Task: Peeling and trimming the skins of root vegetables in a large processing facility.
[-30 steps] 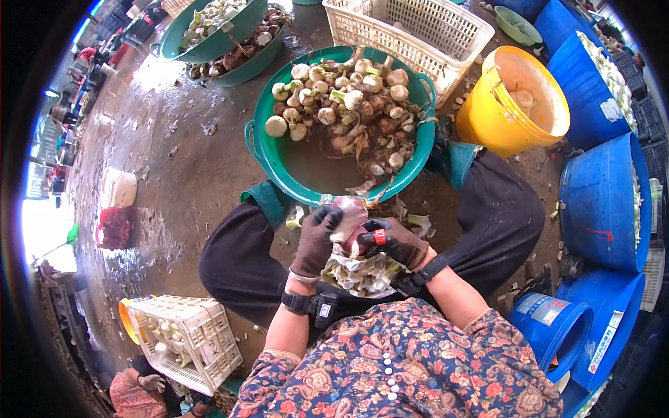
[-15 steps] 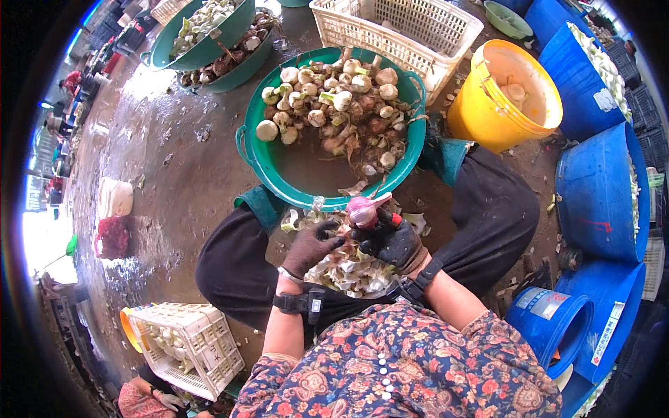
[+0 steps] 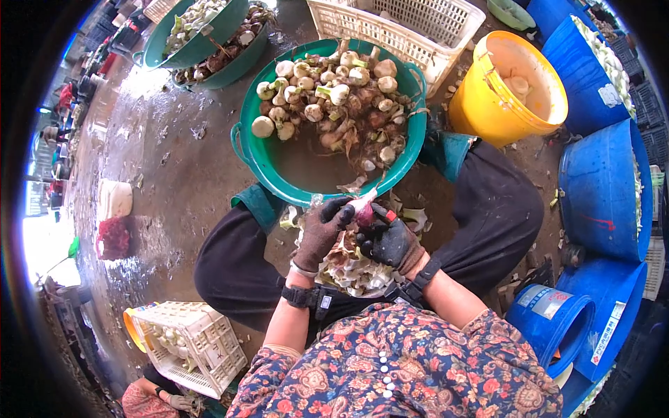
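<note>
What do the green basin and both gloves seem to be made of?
Green basin: probably plastic, slightly glossy, with smooth rim and loop handles. Left glove and right glove: seemingly fabric, matte brown near the wrists, with darker, perhaps rubbery finger coating.

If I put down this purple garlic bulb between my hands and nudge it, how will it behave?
The garlic bulb looks rounded, so it may roll; its protruding stalk could make it veer. Its thin-looking skin might tear.
</note>
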{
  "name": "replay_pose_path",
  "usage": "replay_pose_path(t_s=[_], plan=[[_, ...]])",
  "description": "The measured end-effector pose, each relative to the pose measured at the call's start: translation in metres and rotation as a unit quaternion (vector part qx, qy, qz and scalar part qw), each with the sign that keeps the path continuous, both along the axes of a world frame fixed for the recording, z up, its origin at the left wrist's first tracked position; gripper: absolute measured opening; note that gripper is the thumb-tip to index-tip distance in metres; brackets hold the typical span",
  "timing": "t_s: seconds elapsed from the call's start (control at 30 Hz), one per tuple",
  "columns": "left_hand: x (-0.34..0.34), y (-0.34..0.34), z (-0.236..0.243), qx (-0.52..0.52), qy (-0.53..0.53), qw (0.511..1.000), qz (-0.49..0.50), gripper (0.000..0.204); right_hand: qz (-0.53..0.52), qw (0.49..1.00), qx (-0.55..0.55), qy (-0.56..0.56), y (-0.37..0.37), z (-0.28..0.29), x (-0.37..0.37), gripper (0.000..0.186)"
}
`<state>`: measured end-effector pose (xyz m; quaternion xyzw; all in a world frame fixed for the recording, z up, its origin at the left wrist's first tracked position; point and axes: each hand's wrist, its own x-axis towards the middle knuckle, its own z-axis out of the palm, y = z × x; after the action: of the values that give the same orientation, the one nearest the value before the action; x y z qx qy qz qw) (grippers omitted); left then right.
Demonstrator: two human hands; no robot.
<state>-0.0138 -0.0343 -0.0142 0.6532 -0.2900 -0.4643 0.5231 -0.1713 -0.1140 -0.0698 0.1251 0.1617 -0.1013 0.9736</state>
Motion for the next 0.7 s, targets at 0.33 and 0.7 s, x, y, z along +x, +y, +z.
replay_pose_path(t_s=[0.33, 0.7], plan=[[0.030, -0.011, -0.039, 0.065, 0.034, 0.997, 0.008, 0.034, 0.114, 0.979, -0.113, 0.123, -0.014, 0.020, 0.009, 0.033], [0.147, -0.139, -0.201, 0.081, -0.103, 0.978, 0.160, 0.057, 0.070, 0.982, -0.103, 0.144, -0.024, -0.027, 0.010, 0.022]])
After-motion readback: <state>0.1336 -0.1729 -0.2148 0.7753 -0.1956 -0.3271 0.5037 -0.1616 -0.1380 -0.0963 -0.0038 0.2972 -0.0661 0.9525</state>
